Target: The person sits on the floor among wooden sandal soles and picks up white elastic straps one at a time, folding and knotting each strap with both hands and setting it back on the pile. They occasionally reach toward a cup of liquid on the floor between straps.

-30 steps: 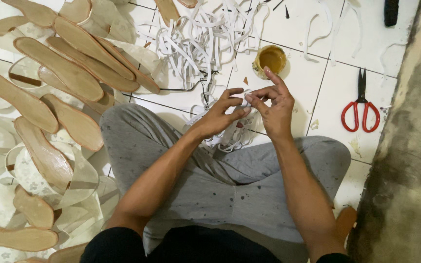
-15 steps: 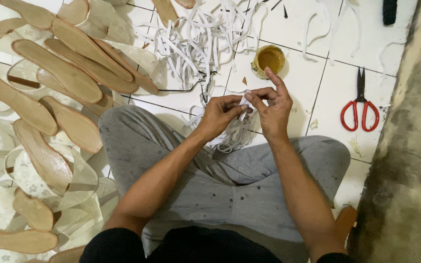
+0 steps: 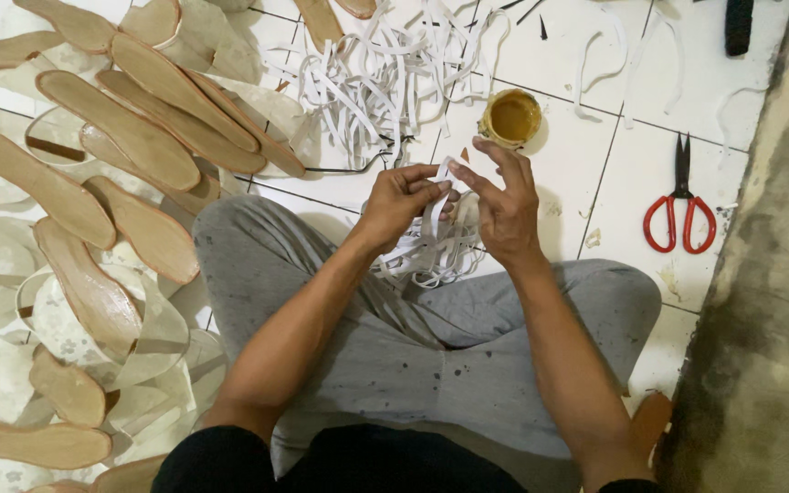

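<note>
Insoles (image 3: 143, 137) lay heaped at the far left. Beside them the left hand (image 3: 399, 201) pinched a white strip (image 3: 437, 196), fingers closed on it; the right hand (image 3: 504, 210) gripped it too, index finger raised, below the glue tin (image 3: 510, 117). Red scissors (image 3: 680, 215) lay rightmost.

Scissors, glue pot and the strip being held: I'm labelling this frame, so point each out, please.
Scissors (image 3: 679, 212): head view, at the pivot above the red handles.
Glue pot (image 3: 511, 118): head view, on the yellow glue inside.
Strip (image 3: 436, 203): head view, white band between the hands.
</note>
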Motion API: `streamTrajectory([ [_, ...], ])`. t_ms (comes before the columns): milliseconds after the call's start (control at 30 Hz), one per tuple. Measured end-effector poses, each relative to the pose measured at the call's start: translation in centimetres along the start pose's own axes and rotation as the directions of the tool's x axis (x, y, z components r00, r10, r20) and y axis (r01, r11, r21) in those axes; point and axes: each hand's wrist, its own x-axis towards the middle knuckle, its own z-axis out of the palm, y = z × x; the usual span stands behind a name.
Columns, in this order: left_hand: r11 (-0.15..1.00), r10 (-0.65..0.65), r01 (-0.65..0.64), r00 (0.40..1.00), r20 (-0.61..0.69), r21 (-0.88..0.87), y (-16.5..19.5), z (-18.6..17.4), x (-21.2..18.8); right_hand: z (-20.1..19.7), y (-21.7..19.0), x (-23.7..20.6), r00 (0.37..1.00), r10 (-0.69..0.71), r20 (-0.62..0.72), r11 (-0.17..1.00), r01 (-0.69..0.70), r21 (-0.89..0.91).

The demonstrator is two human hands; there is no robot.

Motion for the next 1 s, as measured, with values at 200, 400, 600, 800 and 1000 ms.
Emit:
streamTrajectory([
  [200, 0.986, 0.053, -0.048, 0.998, -0.032, 0.16, 0.1, 0.1, -0.1, -0.3, 0.3, 0.5, 1.0, 0.01, 0.02, 0.987, -0.007, -0.159],
  [400, 0.959, 0.098, -0.096, 0.995, 0.008, 0.265, -0.9, -0.2, 0.1, 0.0, 0.3, 0.6, 0.998, 0.044, 0.054, 0.98, -0.032, -0.196],
  [600, 0.995, 0.046, -0.042, 0.998, -0.041, 0.086, -0.3, -0.6, 0.5, 1.0, 1.7, -0.2, 0.998, -0.037, 0.059, 0.965, 0.051, -0.259],
  [800, 0.96, 0.244, -0.232, 0.968, -0.061, 0.159, 4.0, -0.6, -0.4, 0.7, 4.2, -0.7, 0.964, 0.256, -0.074, 0.967, -0.256, 0.006],
  [1000, 0.711, 0.528, -0.372, 0.843, -0.103, 0.597, 9.4, -2.7, 2.0, 0.6, 5.0, -0.8, 0.946, 0.276, -0.168, 0.958, -0.255, 0.134],
])
